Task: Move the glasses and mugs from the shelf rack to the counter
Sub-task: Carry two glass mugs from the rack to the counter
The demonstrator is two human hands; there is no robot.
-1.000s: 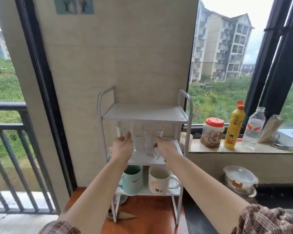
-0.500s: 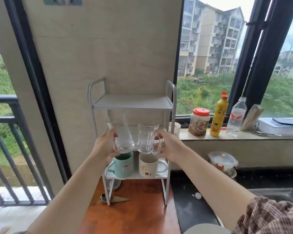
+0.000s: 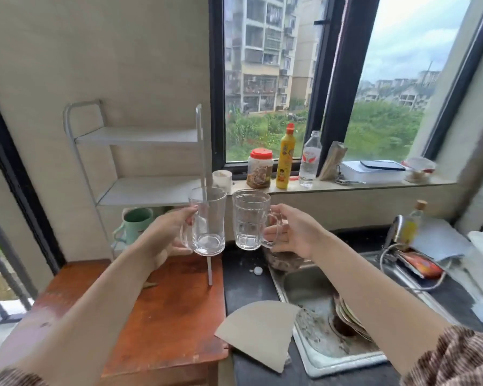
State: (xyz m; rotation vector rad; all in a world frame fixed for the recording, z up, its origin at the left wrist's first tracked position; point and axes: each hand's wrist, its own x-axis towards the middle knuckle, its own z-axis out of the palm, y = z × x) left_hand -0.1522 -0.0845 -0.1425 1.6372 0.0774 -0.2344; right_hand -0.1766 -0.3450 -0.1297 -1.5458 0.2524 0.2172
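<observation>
My left hand (image 3: 168,235) grips a plain clear glass mug (image 3: 208,222) by its handle. A ribbed clear glass mug (image 3: 250,220) hangs from my right hand (image 3: 293,232), also by the handle. Both glasses are upright in the air, side by side, just right of the white shelf rack (image 3: 140,190) and above the edge between the wooden table and the dark counter (image 3: 246,285). The rack's top and middle shelves are bare. A green mug (image 3: 135,224) stands on the bottom shelf, partly behind my left hand. The white mug is hidden.
A steel sink (image 3: 321,307) with dirty dishes sits in the counter, a cardboard piece (image 3: 258,330) overlapping its near-left corner. The windowsill holds a red-lidded jar (image 3: 260,168), a yellow bottle (image 3: 286,160) and a water bottle (image 3: 308,160). The rack stands on a wooden table (image 3: 165,316).
Both hands have lifted the two glass mugs off the middle shelf and carried them right, out of the rack. The view has turned right toward the sink.
</observation>
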